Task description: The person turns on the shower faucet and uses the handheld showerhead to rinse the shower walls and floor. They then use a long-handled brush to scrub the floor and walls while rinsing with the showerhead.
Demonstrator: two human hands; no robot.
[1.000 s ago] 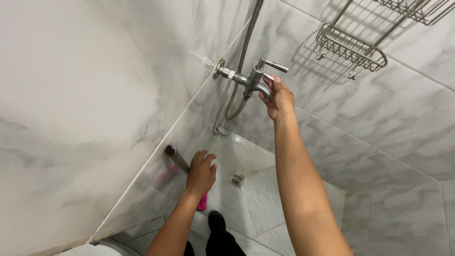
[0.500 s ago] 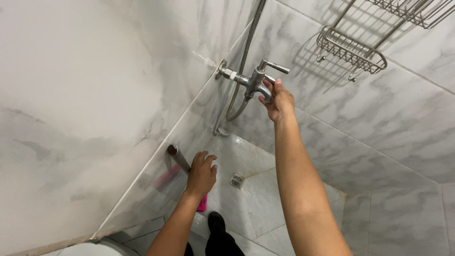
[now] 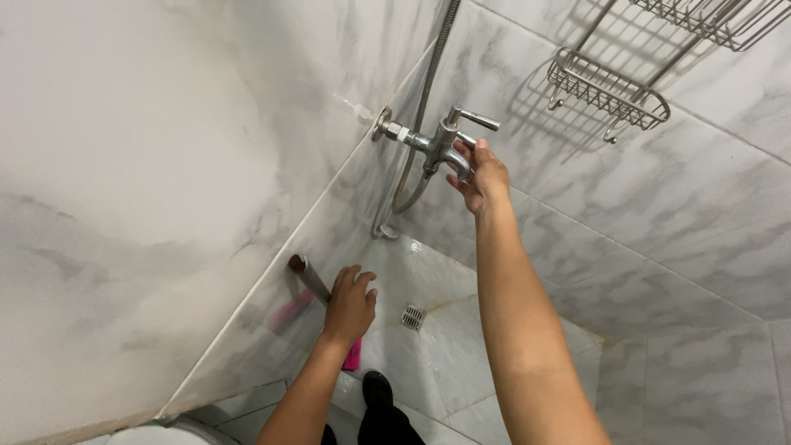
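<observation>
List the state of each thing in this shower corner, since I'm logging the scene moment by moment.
Right hand: raised, fingers on the tap's underside.
Tap: wall-mounted, lever pointing right, no water visible.
Left hand: gripping the handle.
Handle: dark, tilted, pink part below the hand.
Floor drain: grate in place.
Wire basket: hung on the wall, empty.
Shower hose: hanging along the wall.

Wire rack (image 3: 725,18) cut by top edge, pink brush (image 3: 353,354) mostly behind left hand (image 3: 350,305)

Two bare forearms without sleeves, no watch or rings on the hands (image 3: 350,303), black shoe (image 3: 377,387) below
</observation>
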